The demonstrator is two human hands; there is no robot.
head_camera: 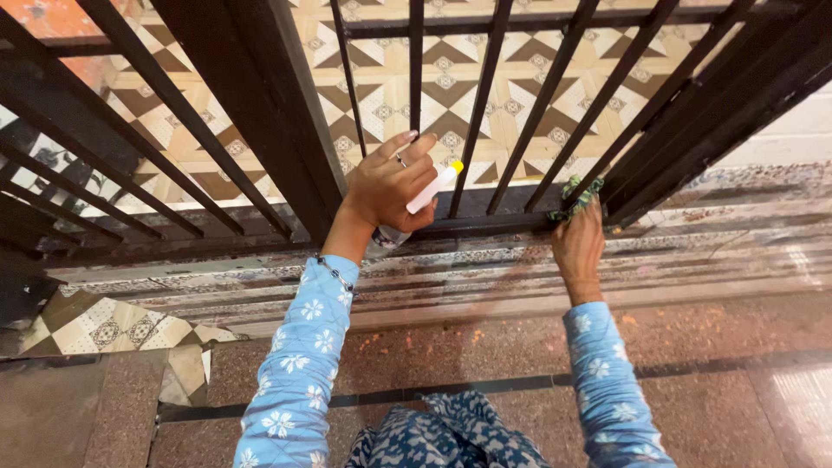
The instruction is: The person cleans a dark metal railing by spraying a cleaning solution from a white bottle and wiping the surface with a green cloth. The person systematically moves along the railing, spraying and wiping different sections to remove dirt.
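Note:
My left hand [386, 186] grips a small spray bottle [431, 188] with a white neck and yellow tip, pointed right toward the bars of a dark metal gate [260, 104]. A ring shows on one finger. My right hand [579, 243] presses a green patterned cloth [574, 198] against the gate's bottom rail [485, 224], where a slanted bar meets it. Both arms wear light blue floral sleeves.
The gate's slanted bars fill the top of the view, with a thick post [667, 130] at right. Beyond them lies brown and cream patterned tile [451, 78]. Below the rail run stone threshold steps [485, 277] and speckled reddish floor [451, 347].

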